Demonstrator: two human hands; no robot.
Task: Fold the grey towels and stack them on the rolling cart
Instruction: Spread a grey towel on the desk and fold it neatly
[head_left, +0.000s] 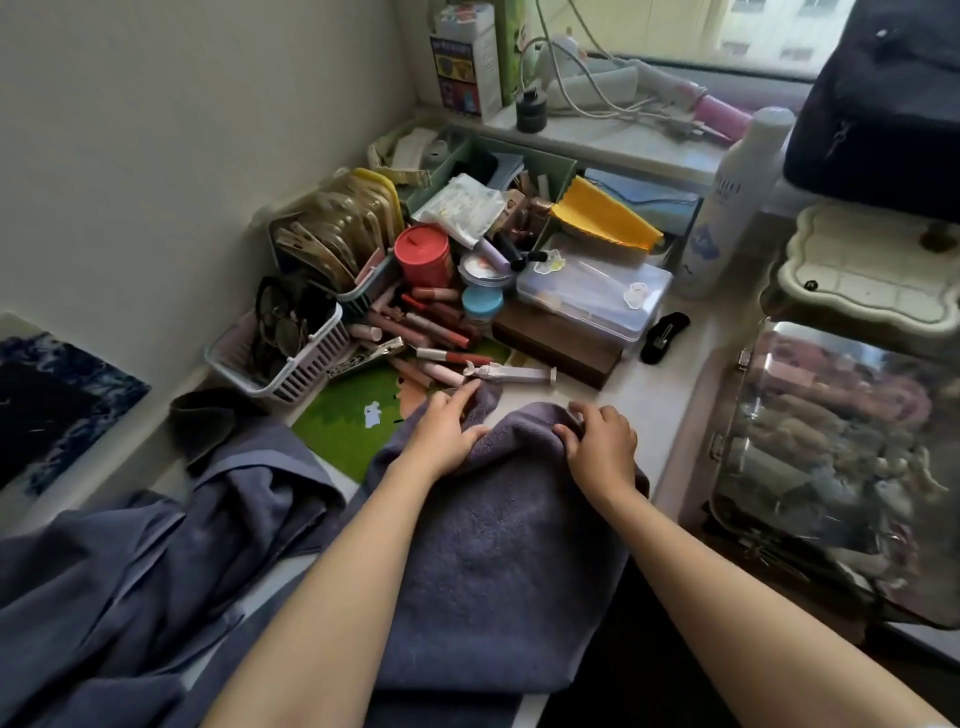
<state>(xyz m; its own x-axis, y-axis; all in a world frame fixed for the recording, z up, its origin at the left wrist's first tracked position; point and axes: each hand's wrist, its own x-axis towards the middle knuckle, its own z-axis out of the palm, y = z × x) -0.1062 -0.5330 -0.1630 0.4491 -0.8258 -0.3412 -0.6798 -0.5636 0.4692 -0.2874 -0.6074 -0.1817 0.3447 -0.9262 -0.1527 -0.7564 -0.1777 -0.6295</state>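
Lower centre of the frame: grey towel (483, 545) spread on the pale bench (670, 374), its far edge bunched into a raised fold. Left hand (447, 436) lies on that far edge, thumb tucked against the fold, fingers (460, 397) fairly straight and pressing the cloth down. Right hand (602, 441) sits on the same edge just to the right, fingers curled and pinching the bunched fabric.

Lower left: second grey towel (135, 571), crumpled, touching or overlapping the first along its left side; the seam between them is hard to make out.

Above the hands, a green mat (343, 421) partly under the towel. Beyond it, a scatter of pink cosmetic tubes (426, 332), a red tin (422, 255), a white slatted basket (296, 358) and a clear plastic box (592, 296). Yellow cloth (602, 218) upper centre. White bottle (727, 208) upper right. Clear-lidded case (841, 457) at right edge.
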